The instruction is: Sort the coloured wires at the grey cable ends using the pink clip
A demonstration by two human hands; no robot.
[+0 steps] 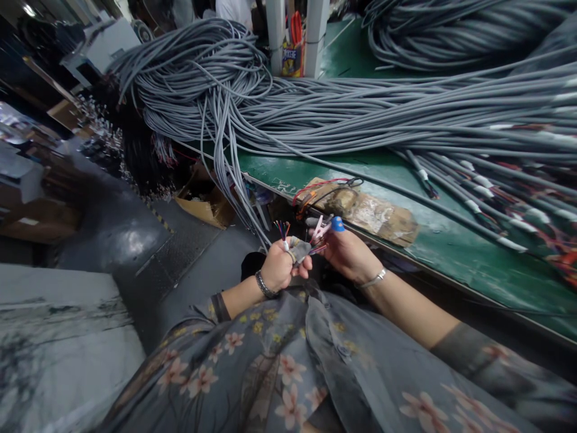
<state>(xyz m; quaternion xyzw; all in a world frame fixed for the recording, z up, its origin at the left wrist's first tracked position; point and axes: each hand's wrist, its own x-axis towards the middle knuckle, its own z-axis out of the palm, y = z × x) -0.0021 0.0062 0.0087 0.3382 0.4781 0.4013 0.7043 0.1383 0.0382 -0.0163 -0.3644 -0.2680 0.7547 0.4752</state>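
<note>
My left hand [278,267] is closed around a grey cable, whose stripped end shows several thin coloured wires [282,230] fanned upward. Grey wrapping covers some of its fingers. Close beside it, my right hand [347,251] has a blue finger cot [337,224] on one digit. Its fingers are closed on a small pinkish-white piece [320,229], too small to name surely. A few reddish wires [318,248] show between the hands. Just beyond them, a tape-covered wooden block [383,218] lies at the bench edge with red and black leads on it.
Long bundled grey cables [315,114] run across the green bench [469,264]. Cable ends with white sleeves [484,191] lie at right. A coil [451,36] sits at the back. Red-handled tools [296,29] stand by a post. An open cardboard box [202,210] is on the floor.
</note>
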